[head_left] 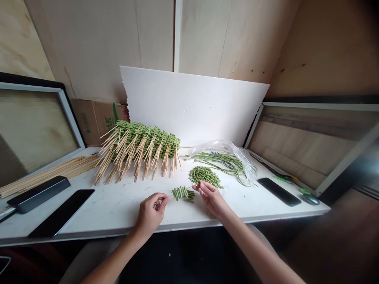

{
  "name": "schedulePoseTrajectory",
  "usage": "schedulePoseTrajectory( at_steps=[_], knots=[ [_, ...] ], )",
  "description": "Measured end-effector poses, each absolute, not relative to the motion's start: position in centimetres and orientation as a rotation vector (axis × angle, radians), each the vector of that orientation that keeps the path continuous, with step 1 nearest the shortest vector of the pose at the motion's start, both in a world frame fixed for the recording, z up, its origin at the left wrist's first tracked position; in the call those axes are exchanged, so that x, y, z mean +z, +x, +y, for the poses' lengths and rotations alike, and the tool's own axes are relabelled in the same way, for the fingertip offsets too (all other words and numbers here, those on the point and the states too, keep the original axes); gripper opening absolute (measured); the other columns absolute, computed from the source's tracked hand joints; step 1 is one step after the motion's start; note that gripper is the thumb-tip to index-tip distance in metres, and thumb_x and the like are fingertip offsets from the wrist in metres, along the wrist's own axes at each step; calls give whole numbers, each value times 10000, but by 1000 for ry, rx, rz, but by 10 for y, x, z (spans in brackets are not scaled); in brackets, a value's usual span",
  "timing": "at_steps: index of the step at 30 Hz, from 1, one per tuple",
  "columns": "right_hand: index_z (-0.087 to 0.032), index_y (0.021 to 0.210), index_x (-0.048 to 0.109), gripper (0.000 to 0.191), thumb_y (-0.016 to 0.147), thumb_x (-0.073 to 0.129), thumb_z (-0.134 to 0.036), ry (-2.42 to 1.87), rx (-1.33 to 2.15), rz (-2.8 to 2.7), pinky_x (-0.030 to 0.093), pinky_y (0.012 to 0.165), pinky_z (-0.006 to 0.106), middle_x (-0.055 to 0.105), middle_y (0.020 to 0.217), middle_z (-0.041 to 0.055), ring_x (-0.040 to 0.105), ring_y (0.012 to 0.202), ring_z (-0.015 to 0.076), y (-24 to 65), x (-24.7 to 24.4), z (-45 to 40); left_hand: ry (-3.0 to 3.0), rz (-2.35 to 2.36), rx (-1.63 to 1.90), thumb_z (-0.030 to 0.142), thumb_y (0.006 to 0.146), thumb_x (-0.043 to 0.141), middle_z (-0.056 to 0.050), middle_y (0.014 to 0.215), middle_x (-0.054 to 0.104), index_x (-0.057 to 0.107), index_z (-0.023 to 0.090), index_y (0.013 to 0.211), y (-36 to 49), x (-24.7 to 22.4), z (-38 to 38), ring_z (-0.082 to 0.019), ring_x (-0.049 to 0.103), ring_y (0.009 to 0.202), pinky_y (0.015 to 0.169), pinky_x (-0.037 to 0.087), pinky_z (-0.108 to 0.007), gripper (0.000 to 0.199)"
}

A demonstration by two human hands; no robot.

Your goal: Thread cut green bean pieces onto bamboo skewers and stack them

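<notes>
Between my two hands a thin bamboo skewer carries a row of short green bean pieces (180,192), threaded crosswise side by side. My left hand (151,211) is closed in a pinch around the skewer's near end. On the other side, my right hand (209,197) is closed too, its thumb and fingertips pinched at the skewer's tip. Whether a bean piece is also in those fingertips, I cannot tell. Just behind my right hand lies a heap of cut bean pieces (204,176). A few more pieces (189,196) show below the skewer, close to the tabletop.
Filled bean skewers (145,134) are stacked at the back left, sticks pointing forward. Loose bamboo skewers (56,171) lie farther left. Long uncut beans (222,159) rest by a clear plastic bag (237,152). Phones (63,213) (278,191), a mouse (310,198) and a white board (192,104) surround the table.
</notes>
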State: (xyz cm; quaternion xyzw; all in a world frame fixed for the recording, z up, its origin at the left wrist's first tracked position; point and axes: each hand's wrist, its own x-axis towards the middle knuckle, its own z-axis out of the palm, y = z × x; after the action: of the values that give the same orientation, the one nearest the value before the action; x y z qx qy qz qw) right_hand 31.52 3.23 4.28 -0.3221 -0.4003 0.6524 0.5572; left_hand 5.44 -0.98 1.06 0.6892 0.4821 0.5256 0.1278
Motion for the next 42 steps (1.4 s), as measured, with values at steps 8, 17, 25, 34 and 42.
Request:
schedulePoseTrajectory(
  at_steps=[8,17,25,34,42],
  knots=[
    [-228,874,798,265,704,931,-381,-738,1548,-917,560,866,247,761,798,11,727,1065,220,315,42,33,2006,1411,1533,310,964,630,-32,803,746,711,183,886,55,11,-10,-145,658,644,621,493,-231,169],
    [-213,911,793,287,715,914,-385,-773,1528,-930,572,811,236,786,876,29,734,1059,221,316,39,35,1998,1416,1522,317,961,628,-43,821,752,716,183,890,55,9,-10,-156,671,657,612,498,-238,175],
    [-228,893,806,316,652,960,-360,-769,1540,-877,581,775,210,785,849,4,746,1019,197,314,41,34,2011,1423,1517,322,967,623,-42,819,746,715,188,888,55,11,-10,-159,665,663,634,509,-246,181],
    [-231,911,806,334,638,972,-329,-761,1551,-880,578,736,190,795,893,10,744,1045,196,316,39,36,2006,1422,1518,310,961,624,-47,842,757,718,192,898,54,10,-10,-170,691,697,658,532,-253,163],
    [-215,885,798,303,676,945,-377,-774,1523,-920,574,802,228,774,824,15,735,1056,221,315,38,35,1988,1394,1526,293,963,618,-52,849,761,714,187,897,55,12,-9,-172,703,721,662,535,-243,158]
  ],
)
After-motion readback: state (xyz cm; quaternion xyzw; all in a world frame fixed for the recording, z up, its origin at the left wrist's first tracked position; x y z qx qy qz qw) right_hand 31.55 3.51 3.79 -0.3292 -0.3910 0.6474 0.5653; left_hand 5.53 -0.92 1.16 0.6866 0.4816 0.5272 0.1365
